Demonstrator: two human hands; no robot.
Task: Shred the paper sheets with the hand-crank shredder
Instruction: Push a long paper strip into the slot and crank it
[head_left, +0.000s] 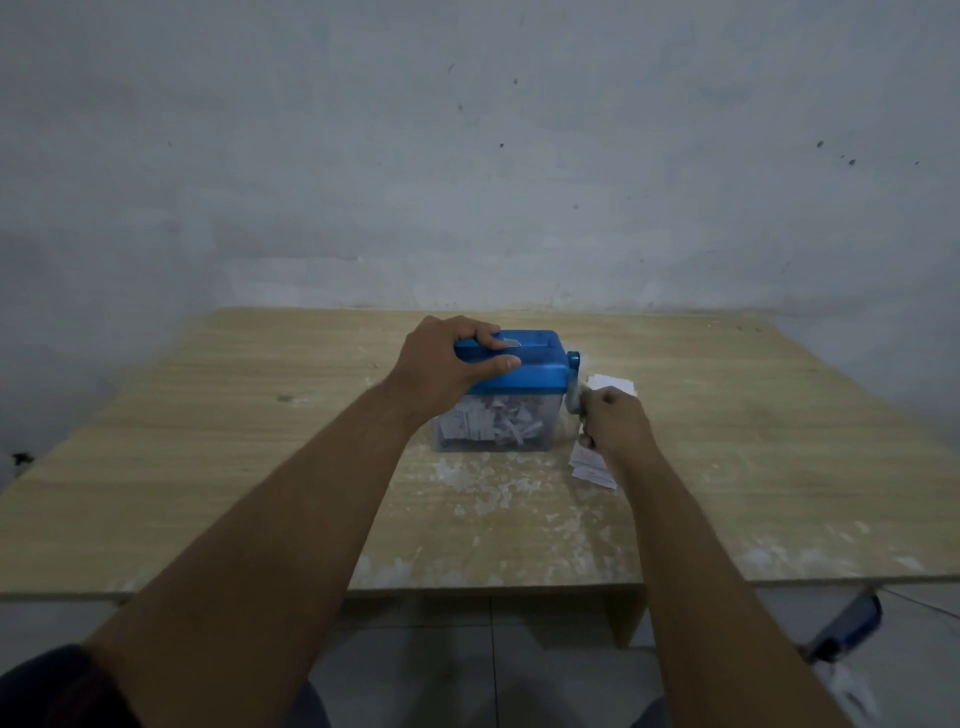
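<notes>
Blue shredder (535, 371): our left hand (447, 364) curls fingers over its top, right hand (615, 423) wraps the crank (573, 387). We'd turn steadily, bracing down.

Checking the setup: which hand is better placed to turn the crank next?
The right hand: it grips the crank on the shredder's right side; the left hand holds the blue lid.

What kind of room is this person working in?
Likely a plain, dim spare room or simple home workspace, though that is a guess: a bare, stained wall, a worn wooden table with a small blue shredder on it, and a tiled floor underneath.
</notes>
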